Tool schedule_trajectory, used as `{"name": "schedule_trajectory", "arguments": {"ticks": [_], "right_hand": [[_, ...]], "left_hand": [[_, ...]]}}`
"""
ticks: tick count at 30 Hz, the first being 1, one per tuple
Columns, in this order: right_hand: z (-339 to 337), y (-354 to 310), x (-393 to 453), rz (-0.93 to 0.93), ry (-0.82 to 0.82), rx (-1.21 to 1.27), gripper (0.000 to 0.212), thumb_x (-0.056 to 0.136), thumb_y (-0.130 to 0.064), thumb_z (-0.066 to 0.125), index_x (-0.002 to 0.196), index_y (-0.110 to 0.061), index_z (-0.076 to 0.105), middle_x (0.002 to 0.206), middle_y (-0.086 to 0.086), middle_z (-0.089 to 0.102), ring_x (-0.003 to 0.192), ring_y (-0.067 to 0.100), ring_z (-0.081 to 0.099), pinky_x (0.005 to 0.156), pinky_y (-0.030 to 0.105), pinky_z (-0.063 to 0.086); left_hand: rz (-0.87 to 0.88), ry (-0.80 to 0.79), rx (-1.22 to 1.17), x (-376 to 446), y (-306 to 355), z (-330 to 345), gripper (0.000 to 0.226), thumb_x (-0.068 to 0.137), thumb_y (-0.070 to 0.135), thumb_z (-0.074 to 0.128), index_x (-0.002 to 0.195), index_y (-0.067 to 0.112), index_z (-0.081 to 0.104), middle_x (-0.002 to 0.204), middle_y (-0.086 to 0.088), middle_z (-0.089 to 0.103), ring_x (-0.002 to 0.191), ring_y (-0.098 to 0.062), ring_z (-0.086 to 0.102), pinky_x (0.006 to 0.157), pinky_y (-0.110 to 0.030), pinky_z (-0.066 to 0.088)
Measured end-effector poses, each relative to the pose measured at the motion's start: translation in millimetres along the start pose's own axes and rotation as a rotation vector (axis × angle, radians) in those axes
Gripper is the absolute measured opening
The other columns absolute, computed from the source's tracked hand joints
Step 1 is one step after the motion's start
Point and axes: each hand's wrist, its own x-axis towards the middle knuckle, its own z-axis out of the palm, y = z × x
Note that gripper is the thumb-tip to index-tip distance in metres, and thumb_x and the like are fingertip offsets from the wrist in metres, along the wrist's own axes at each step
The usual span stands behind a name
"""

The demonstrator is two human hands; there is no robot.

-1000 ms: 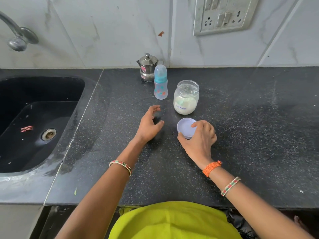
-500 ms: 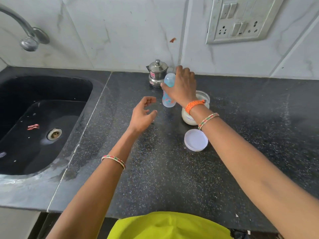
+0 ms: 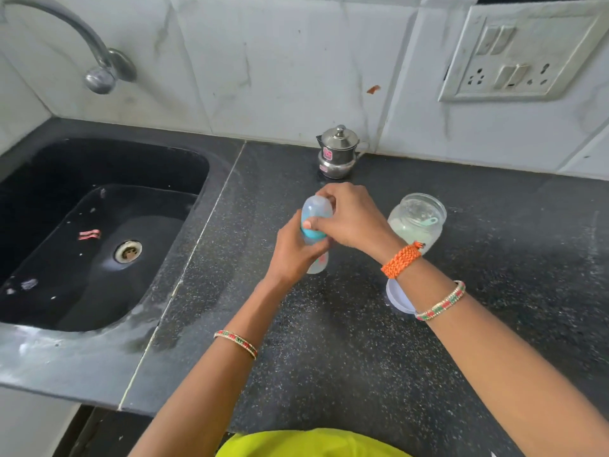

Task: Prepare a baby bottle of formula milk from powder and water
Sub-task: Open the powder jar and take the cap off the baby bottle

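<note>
Both hands now meet on the small translucent baby bottle with a teal collar and clear cap [image 3: 315, 239], which has left its earlier place by the back edge of the black speckled stone worktop [image 3: 346, 357] and is held toward mid-worktop. The left hand [image 3: 296, 250], empty and half-open before, curls its fingers round the bottle's body; the right hand [image 3: 351, 219], which alone gripped the bottle half a second ago, closes its fingers over the cap. The open glass jar of white powder [image 3: 417, 222], with a teal scoop inside, stands just right of the hands; its round white lid [image 3: 397, 296] lies nearer the front edge, partly under the right forearm. The small lidded steel pot [image 3: 337, 153] stands at the back edge. Bare worktop extends right and forward; the black sink [image 3: 99, 232] bounds the left.
</note>
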Motion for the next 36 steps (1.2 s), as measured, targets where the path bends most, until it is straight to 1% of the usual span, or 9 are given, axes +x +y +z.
{"name": "schedule_trajectory", "arguments": {"ticks": [5,11,15,18,21,25,27,31,36], "right_hand": [[4,-14,-8,-0.02,-0.127,0.012,0.033,0.067,-0.02,0.08,0.097,-0.017,0.068,0.092,0.0,0.069,0.081,0.015,0.063,0.068,0.026,0.048],[-10,-17,-7,-0.162,-0.377,0.195,0.041,0.071,0.007,0.071,0.107,-0.009,0.064,0.105,0.01,0.069,0.098,0.027,0.065,0.09,0.045,0.052],[-23,-7,-1,-0.26,-0.648,0.493,0.046,0.079,0.013,0.064,0.118,-0.01,0.056,0.113,0.012,0.062,0.106,0.016,0.06,0.089,0.03,0.053],[-15,8,8,-0.192,-0.498,0.5,0.047,0.083,0.007,0.064,0.122,-0.016,0.05,0.112,-0.002,0.062,0.103,0.007,0.061,0.089,0.025,0.052],[4,23,11,0.014,-0.156,0.512,0.05,0.083,-0.003,0.068,0.122,-0.018,0.042,0.113,0.004,0.062,0.101,0.017,0.061,0.087,0.033,0.052],[27,42,2,0.12,0.263,0.271,0.04,0.08,-0.018,0.071,0.106,-0.019,0.041,0.104,0.003,0.057,0.089,0.018,0.056,0.072,0.025,0.04],[35,49,-6,0.105,0.273,0.088,0.038,0.077,-0.015,0.071,0.099,-0.019,0.041,0.098,0.001,0.054,0.088,0.02,0.055,0.069,0.025,0.036],[52,55,-24,0.076,0.107,-0.147,0.038,0.074,-0.002,0.067,0.104,-0.01,0.044,0.108,0.014,0.054,0.098,0.032,0.053,0.073,0.032,0.039],[51,41,-32,0.098,0.022,-0.314,0.049,0.078,-0.02,0.064,0.123,-0.01,0.047,0.127,0.012,0.045,0.122,0.031,0.038,0.094,0.04,0.039]], "left_hand": [[-0.008,-0.117,-0.087,-15,0,-22,0.041,0.073,0.019,0.073,0.111,0.01,0.06,0.097,-0.008,0.07,0.087,-0.024,0.066,0.077,-0.039,0.053],[-0.071,-0.436,-0.18,-12,4,-44,0.025,0.083,0.008,0.069,0.105,0.01,0.057,0.091,0.001,0.064,0.082,-0.005,0.062,0.075,-0.02,0.05],[-0.149,-0.561,-0.312,-21,-8,-54,0.038,0.078,0.027,0.065,0.11,0.009,0.055,0.1,-0.003,0.064,0.095,-0.015,0.062,0.089,-0.031,0.049],[-0.127,-0.383,-0.302,-21,-13,-47,0.037,0.078,0.016,0.069,0.112,0.012,0.053,0.097,-0.001,0.062,0.089,-0.011,0.06,0.083,-0.025,0.05],[-0.097,-0.239,-0.207,-17,-12,-40,0.042,0.077,0.013,0.076,0.111,0.007,0.052,0.095,-0.006,0.06,0.084,-0.009,0.058,0.079,-0.021,0.048],[-0.058,-0.152,-0.125,-18,-15,-40,0.044,0.075,0.011,0.078,0.109,0.005,0.051,0.101,-0.022,0.06,0.083,-0.011,0.056,0.078,-0.019,0.048],[-0.044,-0.126,-0.13,-20,-17,-37,0.043,0.074,0.007,0.078,0.108,0.009,0.052,0.104,-0.022,0.06,0.083,-0.009,0.057,0.078,-0.019,0.048],[-0.067,-0.093,-0.158,-21,-27,-31,0.044,0.074,0.004,0.077,0.108,0.017,0.051,0.101,-0.007,0.061,0.081,0.002,0.058,0.078,-0.016,0.05],[-0.097,-0.044,-0.132,-24,-36,-26,0.047,0.073,0.001,0.078,0.107,0.021,0.052,0.093,0.006,0.062,0.08,0.002,0.059,0.077,-0.017,0.049]]}}
